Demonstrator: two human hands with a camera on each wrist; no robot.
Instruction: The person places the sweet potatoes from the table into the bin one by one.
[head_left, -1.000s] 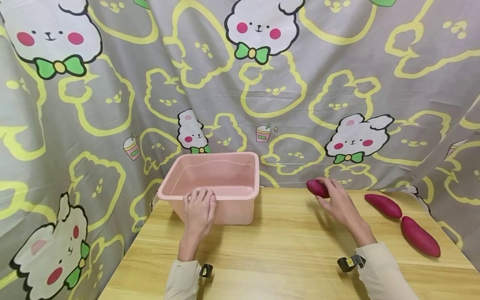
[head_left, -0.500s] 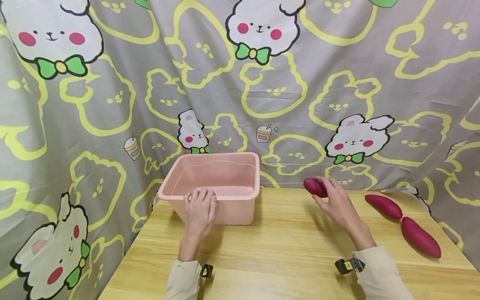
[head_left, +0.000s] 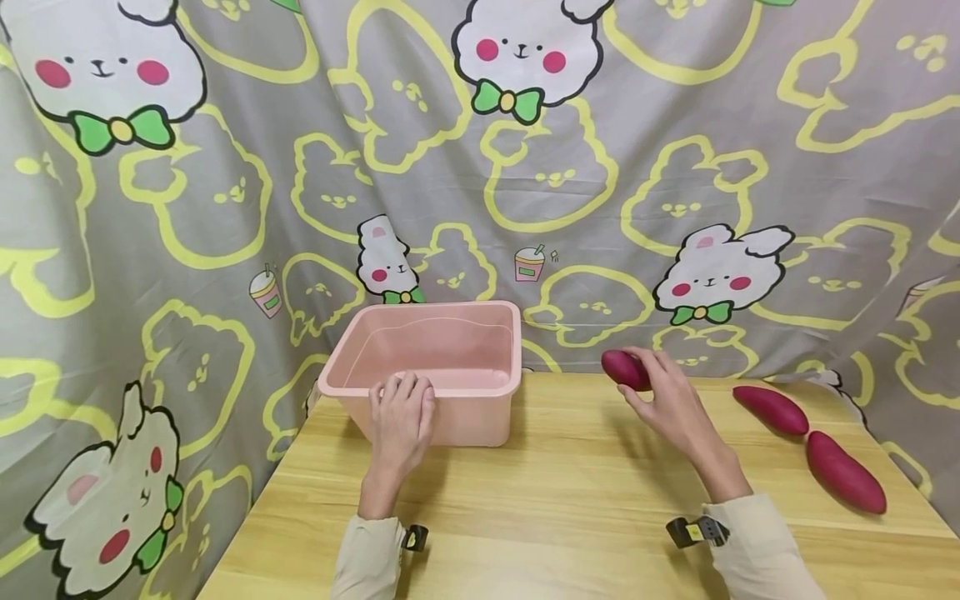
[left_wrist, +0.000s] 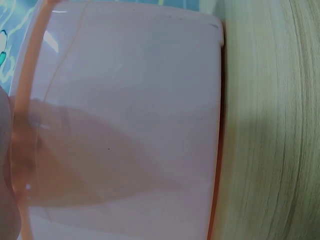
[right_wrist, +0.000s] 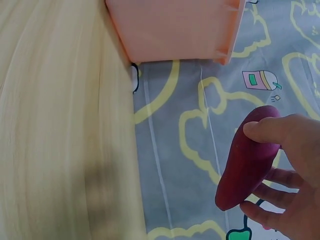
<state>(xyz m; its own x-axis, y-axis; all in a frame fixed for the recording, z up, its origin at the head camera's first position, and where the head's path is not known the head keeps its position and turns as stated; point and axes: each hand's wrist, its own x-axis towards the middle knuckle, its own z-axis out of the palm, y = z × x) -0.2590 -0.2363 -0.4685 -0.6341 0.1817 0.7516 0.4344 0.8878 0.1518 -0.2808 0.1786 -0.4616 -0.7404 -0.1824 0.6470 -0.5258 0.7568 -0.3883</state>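
A reddish-purple sweet potato (head_left: 624,369) is gripped between the thumb and fingers of my right hand (head_left: 670,403). In the right wrist view the same sweet potato (right_wrist: 248,157) hangs tilted, with a shadow on the wood beside it. My left hand (head_left: 402,419) holds the front rim of a pink plastic bin (head_left: 468,421), fingers curled over the edge. The bin's inside shows no contents from the head view. Its outer wall (left_wrist: 135,100) fills most of the left wrist view, the fingers (left_wrist: 7,200) just showing at the rim.
Two more sweet potatoes lie at the right of the wooden table (head_left: 525,517): one farther back (head_left: 771,409), one nearer (head_left: 846,472). A grey curtain (head_left: 570,192) with cartoon rabbits hangs behind and along both sides of the table.
My right hand has moved slightly left with the sweet potato, a little toward the bin. My left hand stays on the rim, and the bin has not moved.
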